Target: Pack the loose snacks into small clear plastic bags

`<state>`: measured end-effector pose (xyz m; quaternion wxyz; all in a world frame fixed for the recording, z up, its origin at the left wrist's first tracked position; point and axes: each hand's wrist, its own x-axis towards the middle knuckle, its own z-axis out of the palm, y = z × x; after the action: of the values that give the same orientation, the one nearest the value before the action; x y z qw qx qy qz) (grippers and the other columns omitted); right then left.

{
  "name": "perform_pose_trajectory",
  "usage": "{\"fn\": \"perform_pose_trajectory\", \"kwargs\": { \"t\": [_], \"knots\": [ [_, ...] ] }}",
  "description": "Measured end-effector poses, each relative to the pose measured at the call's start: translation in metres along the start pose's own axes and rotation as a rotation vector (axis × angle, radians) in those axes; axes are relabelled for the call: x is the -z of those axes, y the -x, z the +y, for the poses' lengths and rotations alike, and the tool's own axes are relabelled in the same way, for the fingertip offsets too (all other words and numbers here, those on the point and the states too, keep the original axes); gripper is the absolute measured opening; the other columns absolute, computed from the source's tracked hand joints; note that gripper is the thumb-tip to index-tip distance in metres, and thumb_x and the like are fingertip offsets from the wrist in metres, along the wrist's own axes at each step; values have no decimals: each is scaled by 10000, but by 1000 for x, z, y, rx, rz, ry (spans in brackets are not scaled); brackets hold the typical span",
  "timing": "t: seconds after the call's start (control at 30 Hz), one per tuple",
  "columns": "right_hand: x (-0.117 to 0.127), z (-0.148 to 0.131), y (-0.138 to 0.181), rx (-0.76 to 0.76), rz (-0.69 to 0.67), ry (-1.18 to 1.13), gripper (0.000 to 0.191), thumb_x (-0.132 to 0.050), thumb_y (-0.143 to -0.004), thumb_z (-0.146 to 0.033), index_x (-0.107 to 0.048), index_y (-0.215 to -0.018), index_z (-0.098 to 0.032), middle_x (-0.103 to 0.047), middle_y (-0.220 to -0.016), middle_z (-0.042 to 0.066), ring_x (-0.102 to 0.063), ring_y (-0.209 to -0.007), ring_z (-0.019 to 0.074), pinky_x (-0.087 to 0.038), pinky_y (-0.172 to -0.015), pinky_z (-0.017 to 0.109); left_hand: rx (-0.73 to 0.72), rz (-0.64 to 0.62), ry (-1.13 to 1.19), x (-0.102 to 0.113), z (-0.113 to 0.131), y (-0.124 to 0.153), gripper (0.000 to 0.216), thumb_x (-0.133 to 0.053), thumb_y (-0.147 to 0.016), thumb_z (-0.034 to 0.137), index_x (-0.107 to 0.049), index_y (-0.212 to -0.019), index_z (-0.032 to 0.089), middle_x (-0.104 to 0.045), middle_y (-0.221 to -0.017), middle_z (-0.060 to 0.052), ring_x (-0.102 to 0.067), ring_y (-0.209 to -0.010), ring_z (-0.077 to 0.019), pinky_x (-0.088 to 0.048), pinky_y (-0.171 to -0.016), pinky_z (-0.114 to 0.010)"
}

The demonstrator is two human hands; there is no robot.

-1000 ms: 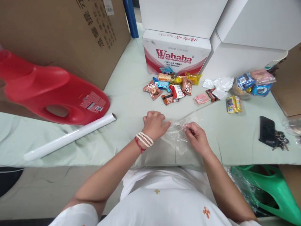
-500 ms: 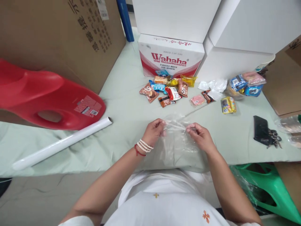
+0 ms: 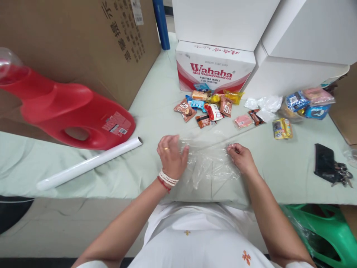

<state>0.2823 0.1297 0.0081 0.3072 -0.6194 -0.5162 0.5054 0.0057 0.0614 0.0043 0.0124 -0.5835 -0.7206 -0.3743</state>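
A clear plastic bag (image 3: 208, 163) lies spread in front of me at the near edge of the cloth-covered table. My right hand (image 3: 242, 158) pinches the bag's upper right edge between thumb and fingers. At the bag's left edge is my left hand (image 3: 172, 156), its thumb standing apart from the fingers and its fingertips smeared by motion. Beyond the bag lies a pile of wrapped snacks, among them a brown biscuit packet (image 3: 185, 109) and a red-and-white packet (image 3: 214, 112). Right of the pile are a pink packet (image 3: 242, 121) and a yellow packet (image 3: 282, 128).
A Wahaha carton (image 3: 214, 70) stands behind the snacks, with white boxes (image 3: 304, 70) beside it. Leftward lie a red jug (image 3: 92, 115) and a white tube (image 3: 92, 163). A filled snack bag (image 3: 309, 104), a black phone (image 3: 324, 160) and keys (image 3: 343, 175) are to the right.
My left hand has let go of the bag's edge, opening and shifting left. The bag's mouth is spread wider, while my right hand keeps its pinch. The view has swung slightly left.
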Motion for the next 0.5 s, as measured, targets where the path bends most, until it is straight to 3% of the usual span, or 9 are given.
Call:
{"fn": "perform_pose_trajectory", "kwargs": {
  "t": [0.1, 0.17, 0.33, 0.43, 0.5],
  "knots": [
    [2, 0, 1, 3, 24, 25, 391, -718, -764, -567, -648, -871, -198, -523, -638, -52, -391, -511, 101, -318, -479, 245, -338, -220, -104, 3, 2, 5, 380, -533, -1006, 404, -633, -1358, 301, -634, -1446, -117, -407, -1514, -342, -49, -1263, -678],
    [9, 4, 3, 4, 47, 54, 405, -710, -766, -579, -655, -882, -195, -538, -653, -45, -403, -526, 107, -330, -492, 250, -398, -384, -148, 3, -3, 5, 418, -470, -1039, 413, -586, -1434, 345, -614, -1506, -94, -399, -1531, -333, 61, -1239, -726],
    [39, 19, 11, 44, 116, 318, 391, -633, -848, -554, -711, -948, -184, -630, -740, 10, -505, -602, 154, -440, -602, 299, -272, -574, -220, -2, -19, -3, 578, -354, -1058, 515, -407, -1590, 294, -382, -1678, -142, -368, -1546, -360, 73, -1182, -820],
    [46, 7, 21, 271, 342, 632, 334, -573, -912, -430, -721, -1081, -183, -680, -1028, 112, -608, -824, 232, -515, -751, 382, -267, -633, -238, -4, -19, -5, 718, -373, -1024, 620, -322, -1632, 241, -260, -1719, -168, -271, -1590, -368, 33, -1194, -814],
    [35, -9, 29, 489, 450, 731, 317, -544, -957, -365, -700, -1169, -190, -650, -1166, 157, -607, -1026, 288, -534, -844, 436, -273, -653, -255, -5, -18, -4, 796, -396, -999, 665, -292, -1643, 208, -223, -1726, -183, -232, -1602, -375, 23, -1199, -810]
  ]
}}
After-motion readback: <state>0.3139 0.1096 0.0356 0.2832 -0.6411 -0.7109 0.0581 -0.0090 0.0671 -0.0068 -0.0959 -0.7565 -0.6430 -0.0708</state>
